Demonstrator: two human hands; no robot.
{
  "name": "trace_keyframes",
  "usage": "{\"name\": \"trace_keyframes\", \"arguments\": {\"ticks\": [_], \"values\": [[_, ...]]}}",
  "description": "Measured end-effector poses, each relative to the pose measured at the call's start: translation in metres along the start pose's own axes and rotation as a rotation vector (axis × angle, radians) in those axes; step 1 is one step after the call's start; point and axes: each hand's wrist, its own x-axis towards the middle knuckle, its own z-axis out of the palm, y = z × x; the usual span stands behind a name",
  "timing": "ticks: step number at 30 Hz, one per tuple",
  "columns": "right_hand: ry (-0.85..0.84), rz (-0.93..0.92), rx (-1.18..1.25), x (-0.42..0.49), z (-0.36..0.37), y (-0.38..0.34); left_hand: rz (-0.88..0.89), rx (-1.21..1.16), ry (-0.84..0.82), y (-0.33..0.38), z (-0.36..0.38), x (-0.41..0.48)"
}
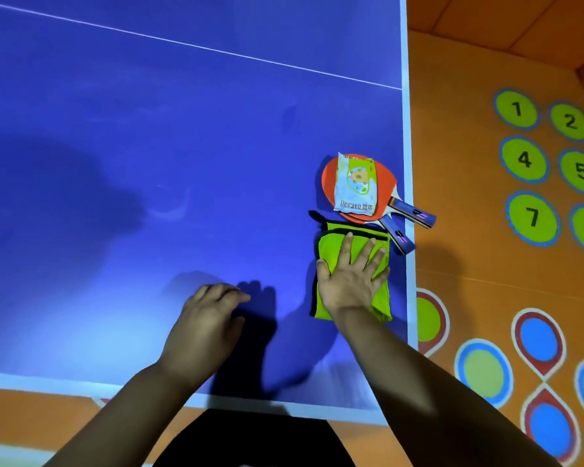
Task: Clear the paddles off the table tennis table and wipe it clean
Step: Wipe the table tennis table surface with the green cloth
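Left grip loosely curled, empty, over table; right grip flat, pressing green cloth beside paddles.

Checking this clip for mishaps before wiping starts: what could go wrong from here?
1. The paddles lie at the right edge of the table with handles overhanging it; the right hand pushing the green cloth beside them could knock them to the floor.
2. The wipes packet rests loose on the paddles and may slide off if they are lifted.
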Motion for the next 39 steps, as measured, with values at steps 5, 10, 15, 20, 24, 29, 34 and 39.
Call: {"name": "trace_keyframes", "arguments": {"ticks": [5,10,15,20,24,29,34,39], "values": [[-0.009,-0.198,-0.114,-0.003,0.003,0.002,0.041,-0.002,-0.03,-0.006,-0.001,0.004],[0.069,-0.346,-0.136,-0.034,0.018,0.007,0.071,0.038,-0.083,-0.013,-0.01,0.0],[0.124,-0.33,-0.105,-0.095,0.049,0.007,0.159,0.038,-0.092,-0.039,-0.027,-0.02],[0.157,-0.099,-0.016,-0.162,0.074,-0.027,0.155,0.021,-0.104,-0.082,-0.049,-0.054],[0.122,0.166,0.121,-0.194,0.087,-0.087,0.126,0.021,-0.133,-0.115,-0.068,-0.073],[0.012,0.402,0.213,-0.175,0.076,-0.139,0.117,0.021,-0.131,-0.137,-0.085,-0.066],[0.035,0.435,0.235,-0.107,0.05,-0.166,0.148,0.017,-0.122,-0.145,-0.086,-0.021],[0.057,0.396,0.234,-0.03,0.027,-0.195,0.152,0.05,-0.101,-0.144,-0.088,0.048]]}}
